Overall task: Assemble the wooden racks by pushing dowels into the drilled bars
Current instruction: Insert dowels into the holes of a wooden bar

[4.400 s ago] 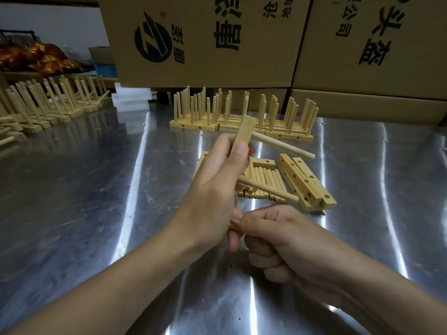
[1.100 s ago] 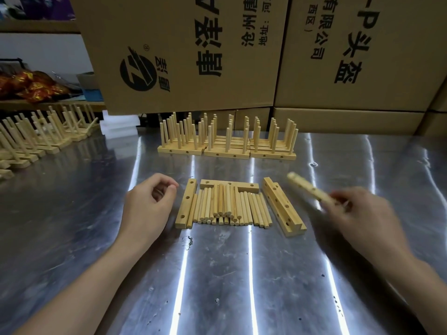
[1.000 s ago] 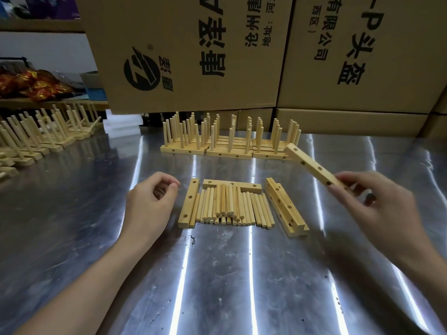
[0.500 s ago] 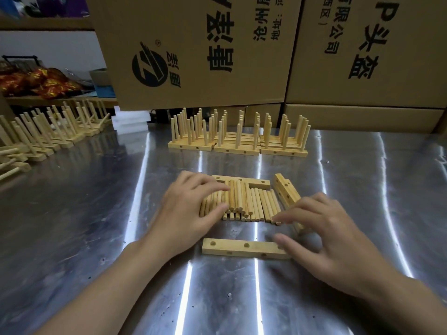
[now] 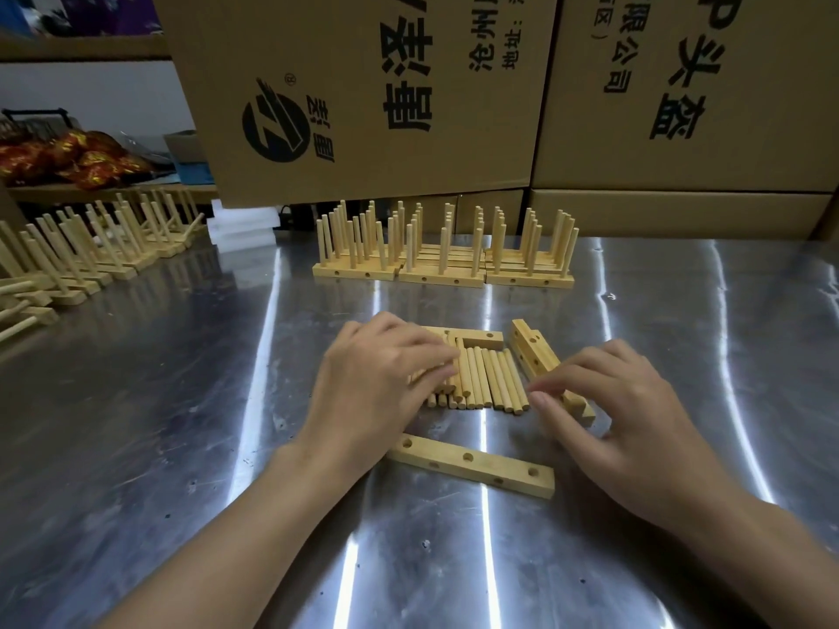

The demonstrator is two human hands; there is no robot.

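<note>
**Hands at the dowel pile, one bar lying ready**

The left hand (image 5: 386, 388) is lying palm-down on the row of short pale wooden dowels (image 5: 492, 379), fingers nearly straight, gripping nothing; the right hand (image 5: 631, 419) is holding bent fingers at the row's right end, over the stacked drilled wooden bars (image 5: 533, 356), and whether it is pinching anything cannot be told; one pale drilled wooden bar (image 5: 472, 465) is lying flat on the shiny steel table (image 5: 181, 447), just nearer than the dowels, between the wrists.

Head camera looks forward and down, close over left hand (image 5: 377, 388), right hand (image 5: 622, 424) and table (image 5: 136, 447).
</note>
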